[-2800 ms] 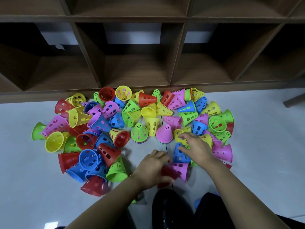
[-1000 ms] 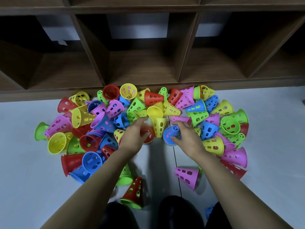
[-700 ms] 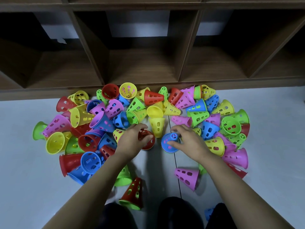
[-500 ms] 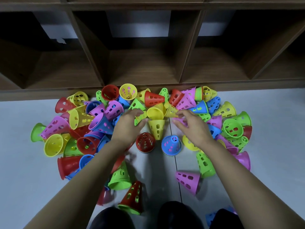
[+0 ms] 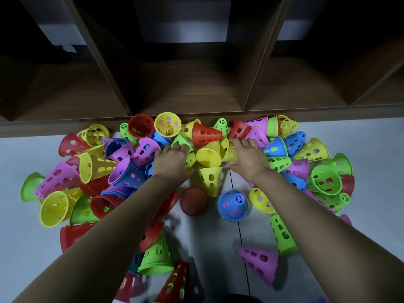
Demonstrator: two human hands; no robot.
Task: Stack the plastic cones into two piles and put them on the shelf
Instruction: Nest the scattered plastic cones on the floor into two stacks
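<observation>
Head view: loosely spread fingers [image 5: 240, 142] atop cones [image 5: 208, 157]

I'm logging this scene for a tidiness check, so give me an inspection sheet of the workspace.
Surface: pale floor, dark seam.
Job's things: loose cones heaped before the shelf; red cone and blue cone stand rim-down nearer the person.
Clutter: nothing seen.
Hands: left hand on a green cone, right hand on a yellow cone; grip unclear.
Cables: nothing seen.
Surroundings: pale wall behind the shelf.
</observation>
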